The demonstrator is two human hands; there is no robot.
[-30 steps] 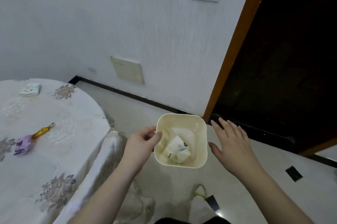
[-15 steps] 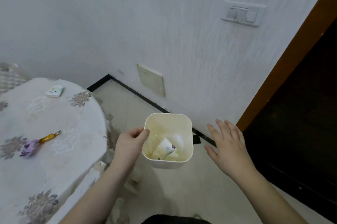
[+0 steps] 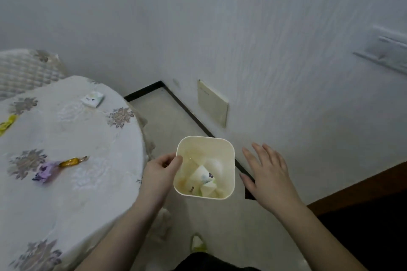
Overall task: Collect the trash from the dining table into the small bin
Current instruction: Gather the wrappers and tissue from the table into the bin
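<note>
Cream bin (image 3: 229, 156): 1, left hand (image 3: 159, 174) gripping | right hand (image 3: 269, 174) spread | table (image 3: 66, 193) wrappers: 4

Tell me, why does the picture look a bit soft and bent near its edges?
Head view: the wide lens curves the wall's baseboard and table; the light switch at the right edge is smeared by blur, while the bin and left hand in the middle are sharper. Light is dim and even, with no glare; the lower right corner falls into darkness.
</note>
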